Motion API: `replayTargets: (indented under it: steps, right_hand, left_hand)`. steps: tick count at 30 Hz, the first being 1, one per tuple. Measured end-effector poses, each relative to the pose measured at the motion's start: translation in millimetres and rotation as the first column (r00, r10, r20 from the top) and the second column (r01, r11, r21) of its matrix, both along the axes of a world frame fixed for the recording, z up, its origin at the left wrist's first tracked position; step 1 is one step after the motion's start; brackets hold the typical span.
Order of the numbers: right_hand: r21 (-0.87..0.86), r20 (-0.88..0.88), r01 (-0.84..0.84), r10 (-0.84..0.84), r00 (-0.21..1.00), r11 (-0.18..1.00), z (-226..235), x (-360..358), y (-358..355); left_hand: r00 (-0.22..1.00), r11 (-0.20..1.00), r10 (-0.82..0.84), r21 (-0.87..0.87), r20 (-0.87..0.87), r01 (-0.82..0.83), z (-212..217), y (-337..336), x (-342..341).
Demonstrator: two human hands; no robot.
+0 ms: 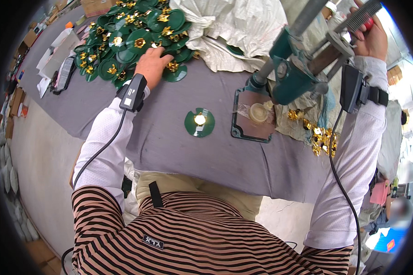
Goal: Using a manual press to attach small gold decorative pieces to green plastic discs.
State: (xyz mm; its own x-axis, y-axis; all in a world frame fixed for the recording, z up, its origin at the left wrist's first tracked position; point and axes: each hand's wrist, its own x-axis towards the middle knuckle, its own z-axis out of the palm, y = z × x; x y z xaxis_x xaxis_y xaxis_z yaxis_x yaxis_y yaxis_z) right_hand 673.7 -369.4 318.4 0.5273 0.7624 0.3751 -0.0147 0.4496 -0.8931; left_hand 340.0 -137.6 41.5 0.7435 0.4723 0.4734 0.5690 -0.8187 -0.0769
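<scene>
My left hand [151, 67] rests at the near edge of a heap of green discs [132, 56], its thumb spread from the fingers. The fingertips touch the heap, and no disc is visibly lifted in them. Many discs carry a shiny gold metal clip at the centre. My right hand [372, 42] is closed around the red knob [369, 24] of a lever on a green hand press [293, 75]. Under the press ram, a round pale die [258, 112] sits on the base plate [257, 130]. A single green disc with a gold centre [199, 123] lies flat left of the press.
Loose gold clips [323, 137] lie on sacking right of the press. A white woven sack [229, 27] is bunched behind it. At the far left of the grey-covered table [170, 151] stand a white box [59, 52] and a dark pouch [65, 74]. A cable runs along each forearm.
</scene>
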Motion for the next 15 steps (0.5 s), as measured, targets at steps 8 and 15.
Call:
replayTargets:
  steps: [8, 15]
  right_hand:
    - [0.148, -0.004, -0.110, 0.112, 0.994, 0.983, -4, 38, 0]
    - [0.146, 0.039, -0.188, 0.185, 0.982, 0.971, -7, 46, -3]
  left_hand:
    - [0.911, 0.996, -0.014, 0.082, 0.413, -0.022, 30, -48, 5]
    - [0.807, 0.540, -0.042, -0.666, 0.589, 0.514, -1, -181, 93]
